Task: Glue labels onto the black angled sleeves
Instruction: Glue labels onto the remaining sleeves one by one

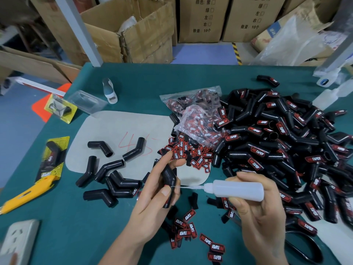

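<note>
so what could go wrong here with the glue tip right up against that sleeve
1. The glue bottle nozzle meets the black sleeve right beside the left hand thumb, so glue could get onto skin.
2. Loose labels lie on the table directly below; a drip might stick them to the mat.
3. The right hand grips the soft bottle mid-body; too hard a squeeze may flood the sleeve.

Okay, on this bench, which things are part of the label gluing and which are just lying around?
In the job:
left hand gripping a black angled sleeve
right hand gripping the glue bottle
loose labels
pile of labelled sleeves
unlabelled sleeves

Lying about:
yellow utility knife
power strip
scissors
</note>
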`<state>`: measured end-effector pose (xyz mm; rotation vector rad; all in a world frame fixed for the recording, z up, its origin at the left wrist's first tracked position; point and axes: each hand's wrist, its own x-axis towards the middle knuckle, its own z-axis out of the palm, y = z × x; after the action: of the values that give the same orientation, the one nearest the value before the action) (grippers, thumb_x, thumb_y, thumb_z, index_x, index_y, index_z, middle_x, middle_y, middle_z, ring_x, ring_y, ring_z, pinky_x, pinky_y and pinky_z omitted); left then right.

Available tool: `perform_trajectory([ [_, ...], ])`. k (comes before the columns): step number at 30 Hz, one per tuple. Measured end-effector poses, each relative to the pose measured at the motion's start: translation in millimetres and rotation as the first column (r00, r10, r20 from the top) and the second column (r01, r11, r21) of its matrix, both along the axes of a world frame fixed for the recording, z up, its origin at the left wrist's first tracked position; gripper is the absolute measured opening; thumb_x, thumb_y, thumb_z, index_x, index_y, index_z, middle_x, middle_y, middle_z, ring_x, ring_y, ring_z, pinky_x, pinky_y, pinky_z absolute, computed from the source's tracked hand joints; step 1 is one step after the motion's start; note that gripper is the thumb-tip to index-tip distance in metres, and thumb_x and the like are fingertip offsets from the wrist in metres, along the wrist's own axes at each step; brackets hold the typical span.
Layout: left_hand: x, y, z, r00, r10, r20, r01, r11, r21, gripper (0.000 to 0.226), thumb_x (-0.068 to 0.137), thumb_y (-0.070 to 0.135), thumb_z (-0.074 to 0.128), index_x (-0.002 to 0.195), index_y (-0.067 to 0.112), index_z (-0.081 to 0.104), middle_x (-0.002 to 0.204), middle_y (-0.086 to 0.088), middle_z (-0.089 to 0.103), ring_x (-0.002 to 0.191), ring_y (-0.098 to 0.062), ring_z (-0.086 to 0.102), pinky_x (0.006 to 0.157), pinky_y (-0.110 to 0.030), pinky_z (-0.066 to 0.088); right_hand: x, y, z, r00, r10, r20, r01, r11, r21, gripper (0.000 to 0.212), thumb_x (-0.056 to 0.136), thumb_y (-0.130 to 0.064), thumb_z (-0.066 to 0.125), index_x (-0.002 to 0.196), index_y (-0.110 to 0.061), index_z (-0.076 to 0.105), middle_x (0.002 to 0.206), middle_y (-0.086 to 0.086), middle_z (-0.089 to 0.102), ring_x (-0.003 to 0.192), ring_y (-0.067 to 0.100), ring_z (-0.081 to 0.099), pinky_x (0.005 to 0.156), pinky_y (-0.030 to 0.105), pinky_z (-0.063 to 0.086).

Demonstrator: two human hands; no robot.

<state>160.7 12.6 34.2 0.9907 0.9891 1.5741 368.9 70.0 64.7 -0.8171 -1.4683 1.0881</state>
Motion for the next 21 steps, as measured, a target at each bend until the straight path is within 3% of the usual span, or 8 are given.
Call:
perform_trajectory([
  [4,-0.6,0.8,-2.5,1.0,-0.004,-0.012,0.004,1.0,0.009,0.059,0.106,0.004,0.04,0.16,0.03,0.042,0.156,-0.012,0.049,0.083,-0.017,0.046,0.074,-0.025,0.043,-0.7,-0.4,2.4,1.0,-0.004,-0.012,0.004,1.0,0.002,0.045,0.088,-0.017,0.069,0.123,-0.045,0.063,0.103,-0.006,0.071,0.096,0.018,0.07,0.077,0.021,0.059],
  [8,-0.3,1.5,-2.2,1.0,0.001,-0.009,-0.001,1.0,0.01,0.059,0.103,0.014,0.043,0.16,0.029,0.041,0.156,-0.013,0.048,0.082,-0.018,0.046,0.073,-0.025,0.043,-0.2,-0.1,0.8,1.0,-0.007,0.009,0.007,1.0,0.008,0.052,0.088,-0.008,0.073,0.123,-0.045,0.063,0.103,-0.006,0.071,0.096,0.02,0.07,0.077,0.022,0.059],
  [12,-0.6,0.6,-2.3,1.0,-0.002,0.006,0.002,1.0,-0.01,0.056,0.106,0.012,0.048,0.158,0.032,0.043,0.156,-0.011,0.049,0.085,-0.017,0.048,0.075,-0.024,0.043,-0.9,-0.2,3.6,1.0,-0.013,0.009,0.013,1.0,-0.009,0.043,0.088,-0.021,0.068,0.123,-0.046,0.063,0.104,-0.008,0.072,0.095,0.018,0.07,0.075,0.021,0.059],
  [16,-0.7,0.0,-2.0,1.0,0.0,0.004,0.0,1.0,-0.017,0.061,0.102,0.008,0.04,0.157,0.034,0.045,0.155,-0.01,0.051,0.085,-0.016,0.048,0.075,-0.025,0.043,0.0,-0.7,2.4,1.0,0.007,0.002,-0.007,1.0,-0.018,0.049,0.089,-0.011,0.074,0.123,-0.045,0.063,0.106,-0.011,0.072,0.096,0.014,0.07,0.077,0.02,0.059],
  [21,-0.6,-0.4,-2.2,1.0,-0.001,-0.003,0.001,0.999,-0.035,0.062,0.103,0.004,0.037,0.157,0.034,0.045,0.155,-0.01,0.05,0.086,-0.017,0.049,0.076,-0.025,0.043,1.0,-0.8,0.9,1.0,0.006,0.014,-0.005,1.0,-0.012,0.064,0.084,0.004,0.064,0.122,-0.048,0.063,0.106,-0.012,0.071,0.096,0.014,0.071,0.077,0.019,0.059],
])
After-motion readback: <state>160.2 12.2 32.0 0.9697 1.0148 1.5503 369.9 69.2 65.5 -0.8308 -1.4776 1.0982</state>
